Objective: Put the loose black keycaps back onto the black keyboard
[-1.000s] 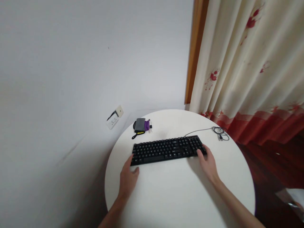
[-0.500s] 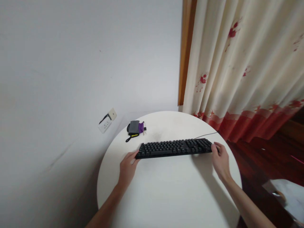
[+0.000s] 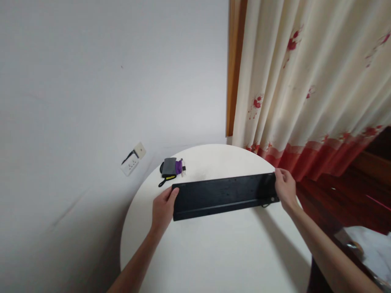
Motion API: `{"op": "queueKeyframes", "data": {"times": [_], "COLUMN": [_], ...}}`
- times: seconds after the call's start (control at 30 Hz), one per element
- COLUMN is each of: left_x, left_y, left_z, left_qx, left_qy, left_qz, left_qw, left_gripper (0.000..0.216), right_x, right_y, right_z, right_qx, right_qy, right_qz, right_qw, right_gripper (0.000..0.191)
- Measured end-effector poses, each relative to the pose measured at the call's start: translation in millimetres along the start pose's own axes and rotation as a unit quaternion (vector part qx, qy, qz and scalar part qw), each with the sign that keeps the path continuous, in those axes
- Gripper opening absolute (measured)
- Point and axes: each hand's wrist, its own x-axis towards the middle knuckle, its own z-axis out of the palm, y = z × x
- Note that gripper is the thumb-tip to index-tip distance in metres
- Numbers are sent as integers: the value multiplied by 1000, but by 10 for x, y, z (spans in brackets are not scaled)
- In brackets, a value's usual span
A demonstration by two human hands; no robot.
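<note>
A black keyboard (image 3: 224, 194) is held up over the round white table (image 3: 214, 252), its flat underside facing me and its keys hidden. My left hand (image 3: 163, 206) grips the left end, thumb over the underside. At the opposite end, my right hand (image 3: 285, 188) is closed around the right edge. A short loop of cable (image 3: 265, 205) shows below the keyboard's lower right part. The keyboard's shadow falls on the tabletop at the right.
Near the table's far left edge lie a grey cloth (image 3: 169, 167), a purple cloth piece (image 3: 179, 167) and a small black clip (image 3: 183, 168). A wall socket (image 3: 130, 163) is at the left. Curtains (image 3: 293, 89) hang at the right, above a dark red floor. A white bag-like item (image 3: 371, 248) lies lower right.
The keyboard has been turned over between my hands, from keys facing up to its underside facing me. The view has shifted slightly. Both hands keep hold of the ends.
</note>
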Motion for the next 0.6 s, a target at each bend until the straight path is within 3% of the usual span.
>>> {"op": "queueKeyframes", "data": {"times": [0.17,0.3,0.37,0.5,0.6], "left_x": [71,97,102,128,161], "left_y": [33,30,55,115,128], "left_z": [55,176,227,279,286], "left_qx": [-47,-128,-163,-202,-188], "left_qy": [-2,-24,-41,-60,-58], "left_qz": [-50,-131,-163,-220,-234], "left_qw": [998,983,972,952,952], "left_gripper": [40,45,48,52,53], "right_x": [11,-63,-165,-484,-795], "right_y": [168,43,-213,-979,-1415], "right_z": [82,209,276,347,425], "right_qx": [-32,-99,-110,-130,-151], "right_qy": [-49,-97,-83,-104,-118], "right_qz": [21,-54,-135,-283,-328], "right_qw": [998,989,981,944,925], "right_gripper": [55,61,64,68,70]}}
